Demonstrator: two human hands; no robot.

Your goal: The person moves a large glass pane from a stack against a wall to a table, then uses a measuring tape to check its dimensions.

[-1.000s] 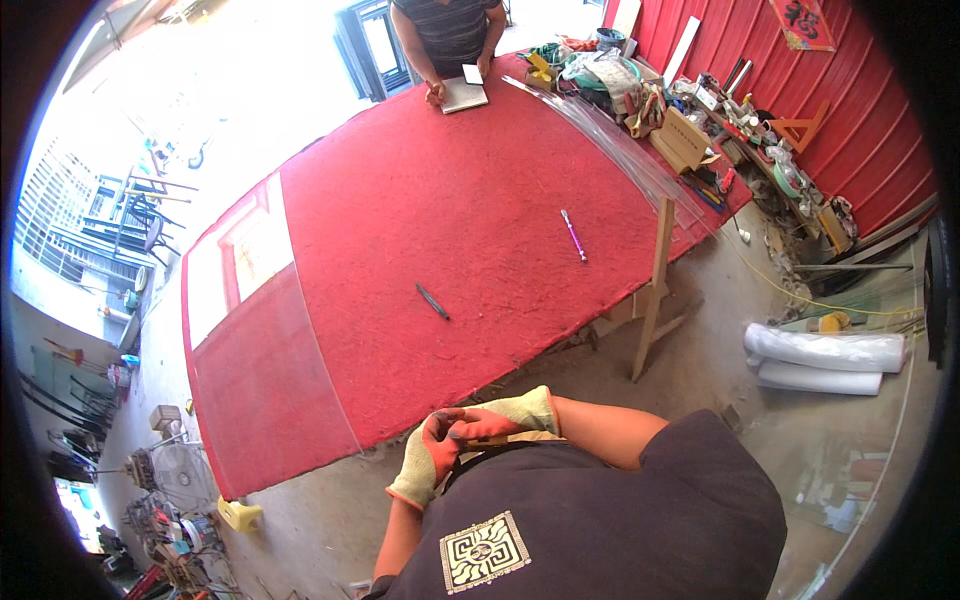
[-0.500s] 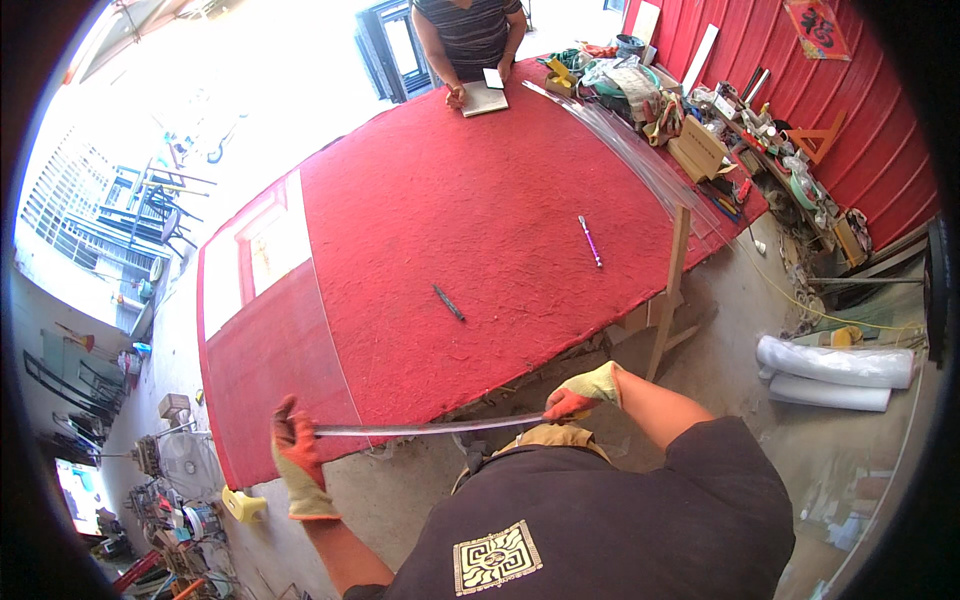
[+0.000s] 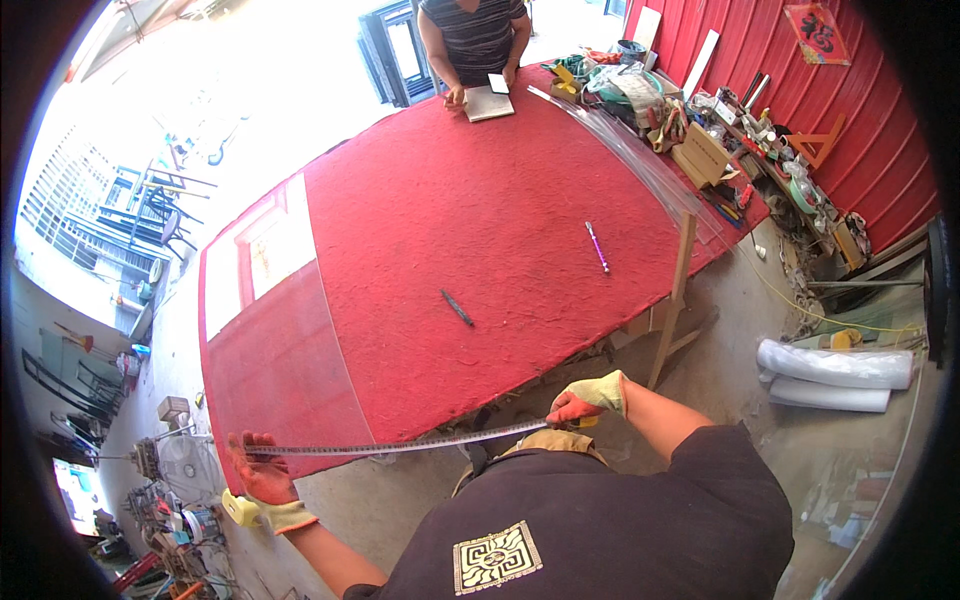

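Note:
My left hand (image 3: 264, 474), in a red-and-cream work glove, holds the free end of a tape measure's blade (image 3: 400, 445) at the table's near left corner. From there the pale blade runs rightward in front of me, bowing slightly, to my right hand (image 3: 588, 398). That gloved hand is closed round the tape's case, which is mostly hidden; a bit of yellow shows below the fingers. Under the blade's left part lies a clear sheet of glass (image 3: 285, 365) on the red-covered table (image 3: 420, 230).
A black pen (image 3: 457, 308) and a purple pen (image 3: 597, 248) lie on the table. Across it stands a person (image 3: 475, 45) with a notebook (image 3: 488, 104). Clear strips (image 3: 630, 150) and clutter line the right edge. A wooden post (image 3: 676, 290) rises near my right; wrapped rolls (image 3: 835, 365) lie beyond.
My left hand has moved left and slightly down, lengthening the stretch of blade between my hands. My right hand has barely moved. The view has shifted slightly.

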